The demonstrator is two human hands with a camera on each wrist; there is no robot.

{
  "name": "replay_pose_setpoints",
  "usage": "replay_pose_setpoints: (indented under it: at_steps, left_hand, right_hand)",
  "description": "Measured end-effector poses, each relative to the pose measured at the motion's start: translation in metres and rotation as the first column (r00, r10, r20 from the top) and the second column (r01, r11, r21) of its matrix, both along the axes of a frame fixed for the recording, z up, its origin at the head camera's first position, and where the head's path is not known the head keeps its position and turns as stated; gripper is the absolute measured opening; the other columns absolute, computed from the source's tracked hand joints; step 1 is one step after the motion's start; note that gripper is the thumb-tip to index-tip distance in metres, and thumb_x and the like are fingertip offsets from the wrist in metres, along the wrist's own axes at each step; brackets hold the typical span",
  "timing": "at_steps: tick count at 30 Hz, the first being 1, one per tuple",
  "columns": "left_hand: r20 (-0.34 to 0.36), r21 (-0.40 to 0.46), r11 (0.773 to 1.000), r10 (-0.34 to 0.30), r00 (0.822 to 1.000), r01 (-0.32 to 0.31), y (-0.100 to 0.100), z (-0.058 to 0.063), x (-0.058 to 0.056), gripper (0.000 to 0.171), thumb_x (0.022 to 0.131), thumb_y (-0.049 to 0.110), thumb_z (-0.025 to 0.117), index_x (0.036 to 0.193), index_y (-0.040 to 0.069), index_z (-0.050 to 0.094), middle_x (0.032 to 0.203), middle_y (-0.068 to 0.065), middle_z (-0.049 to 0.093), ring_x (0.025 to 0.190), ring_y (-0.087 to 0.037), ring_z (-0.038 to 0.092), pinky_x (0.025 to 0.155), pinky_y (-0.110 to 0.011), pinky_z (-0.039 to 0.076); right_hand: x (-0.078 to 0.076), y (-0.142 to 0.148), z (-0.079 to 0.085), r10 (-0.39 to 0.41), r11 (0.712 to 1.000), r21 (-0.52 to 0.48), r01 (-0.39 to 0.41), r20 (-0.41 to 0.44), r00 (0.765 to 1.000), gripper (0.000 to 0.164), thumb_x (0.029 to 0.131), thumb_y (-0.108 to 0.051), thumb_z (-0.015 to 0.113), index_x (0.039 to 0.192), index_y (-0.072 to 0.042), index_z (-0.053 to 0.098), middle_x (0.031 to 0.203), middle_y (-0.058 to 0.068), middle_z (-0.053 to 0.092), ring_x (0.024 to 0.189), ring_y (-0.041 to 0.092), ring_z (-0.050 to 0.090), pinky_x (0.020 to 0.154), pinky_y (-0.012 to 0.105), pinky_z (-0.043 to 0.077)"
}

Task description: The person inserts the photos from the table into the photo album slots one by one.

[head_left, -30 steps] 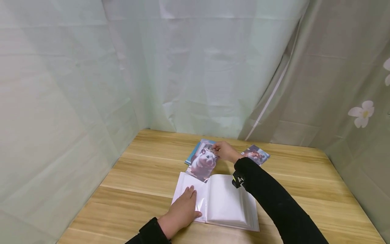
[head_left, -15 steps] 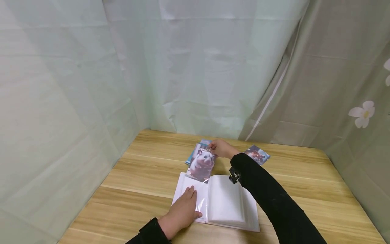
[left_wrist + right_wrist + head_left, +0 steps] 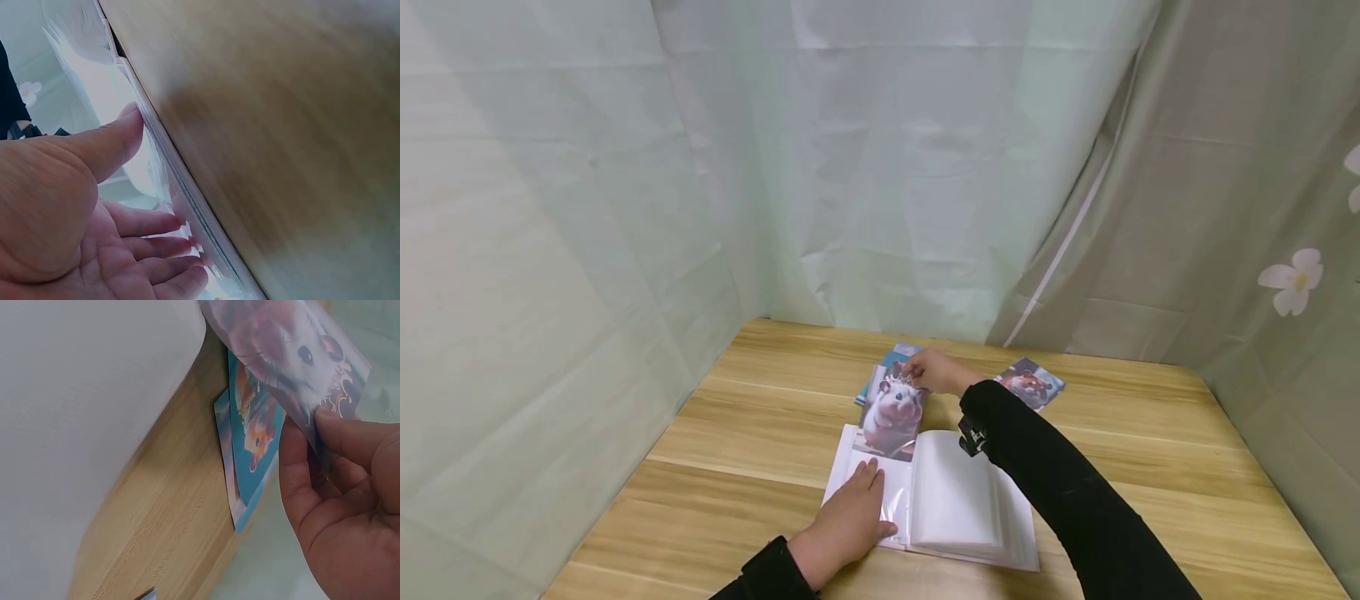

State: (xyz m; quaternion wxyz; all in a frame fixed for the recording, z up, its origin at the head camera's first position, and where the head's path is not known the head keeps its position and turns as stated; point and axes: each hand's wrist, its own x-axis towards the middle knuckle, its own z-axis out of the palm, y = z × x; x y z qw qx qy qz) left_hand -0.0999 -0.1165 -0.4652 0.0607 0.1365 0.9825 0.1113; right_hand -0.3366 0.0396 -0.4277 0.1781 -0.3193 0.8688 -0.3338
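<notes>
A photo album [image 3: 958,492] lies open on the wooden table, its left page covered by a clear sleeve. My left hand [image 3: 852,510] rests on that page with fingers straight; in the left wrist view the fingertips [image 3: 197,275] press on the sleeve. Between thumb and fingers, my right hand [image 3: 936,372] pinches the upper right corner of a hamster photo [image 3: 891,412] showing a white hamster with a crown. The photo's lower edge overlaps the top of the left page, inside or over the sleeve's mouth. In the right wrist view the photo [image 3: 294,347] bends slightly.
Behind the held photo lie more pictures, a teal one [image 3: 253,444] on top. Another hamster picture [image 3: 1032,383] sits to the right, beyond the right forearm. Pale curtains [image 3: 880,167] hang along the table's back and sides.
My right hand has moved a little left and toward the album, and the photo has straightened and slid farther down over the left page. My left hand has stayed in place.
</notes>
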Motion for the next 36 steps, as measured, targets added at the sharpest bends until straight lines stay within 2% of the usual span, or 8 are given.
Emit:
replay_pose_setpoints:
  at_steps: [5, 11, 17, 23, 28, 34, 36]
  left_hand:
    - [-0.013, 0.006, 1.0, -0.003, 1.0, 0.003, 0.0, 0.0, 0.001, 0.08, 0.084, 0.04, 0.078, 0.136, -0.014, 0.051, 0.147, -0.03, 0.045, 0.137, -0.043, 0.043, 0.111, -0.047, 0.039]
    - [-0.026, -0.003, 1.0, -0.009, 1.0, 0.009, 0.001, -0.001, 0.001, 0.08, 0.084, 0.04, 0.078, 0.136, -0.014, 0.051, 0.146, -0.03, 0.046, 0.138, -0.042, 0.042, 0.112, -0.046, 0.039]
    - [-0.029, -0.017, 1.0, -0.026, 0.999, 0.026, 0.001, -0.001, 0.001, 0.08, 0.085, 0.041, 0.076, 0.136, -0.015, 0.05, 0.146, -0.029, 0.046, 0.139, -0.042, 0.041, 0.112, -0.045, 0.038]
    - [-0.011, -0.012, 1.0, -0.016, 1.0, 0.016, 0.0, 0.0, 0.0, 0.079, 0.085, 0.041, 0.076, 0.135, -0.015, 0.051, 0.147, -0.03, 0.044, 0.139, -0.042, 0.04, 0.113, -0.046, 0.037]
    - [-0.005, 0.001, 1.0, -0.014, 1.0, 0.014, 0.0, -0.001, 0.0, 0.079, 0.085, 0.041, 0.076, 0.136, -0.015, 0.051, 0.147, -0.031, 0.044, 0.139, -0.043, 0.04, 0.112, -0.047, 0.037]
    - [-0.009, 0.0, 1.0, -0.018, 1.0, 0.018, -0.001, -0.001, 0.0, 0.079, 0.085, 0.041, 0.076, 0.136, -0.014, 0.051, 0.146, -0.03, 0.045, 0.137, -0.044, 0.042, 0.112, -0.047, 0.038]
    - [-0.008, 0.001, 1.0, -0.018, 1.0, 0.018, -0.001, -0.001, 0.0, 0.079, 0.085, 0.041, 0.076, 0.136, -0.014, 0.051, 0.147, -0.03, 0.045, 0.137, -0.045, 0.042, 0.112, -0.048, 0.038]
  right_hand:
    - [0.001, -0.003, 0.001, 0.036, 0.998, 0.056, -0.034, -0.04, 0.999, 0.021, 0.09, 0.007, 0.066, 0.111, 0.004, 0.069, 0.106, 0.016, 0.069, 0.099, 0.023, 0.062, 0.079, 0.027, 0.054]
    - [0.003, -0.006, 0.0, 0.075, 0.995, 0.072, -0.074, -0.017, 0.997, 0.021, 0.092, 0.006, 0.065, 0.113, 0.003, 0.069, 0.11, 0.015, 0.069, 0.106, 0.026, 0.064, 0.079, 0.027, 0.054]
    - [0.005, -0.008, -0.005, 0.112, 0.989, 0.097, -0.11, -0.014, 0.994, 0.019, 0.092, 0.008, 0.065, 0.109, 0.002, 0.069, 0.102, 0.01, 0.07, 0.1, 0.021, 0.065, 0.077, 0.027, 0.054]
    - [0.009, -0.011, -0.013, 0.094, 0.991, 0.089, -0.1, 0.074, 0.993, 0.021, 0.094, 0.007, 0.063, 0.112, -0.001, 0.069, 0.104, 0.009, 0.066, 0.079, 0.014, 0.058, 0.065, 0.024, 0.051]
    - [0.01, -0.014, -0.021, 0.1, 0.989, 0.104, -0.107, 0.075, 0.992, 0.022, 0.093, 0.008, 0.063, 0.111, -0.002, 0.069, 0.109, 0.01, 0.066, 0.086, 0.014, 0.058, 0.062, 0.023, 0.048]
    - [0.016, -0.016, -0.018, 0.116, 0.984, 0.132, -0.123, 0.057, 0.992, 0.023, 0.092, 0.007, 0.065, 0.113, -0.001, 0.069, 0.109, 0.014, 0.069, 0.094, 0.02, 0.065, 0.063, 0.024, 0.05]
    - [0.018, -0.016, -0.017, 0.127, 0.98, 0.146, -0.132, 0.045, 0.991, 0.023, 0.092, 0.007, 0.065, 0.113, -0.001, 0.069, 0.107, 0.013, 0.07, 0.092, 0.02, 0.066, 0.065, 0.024, 0.052]
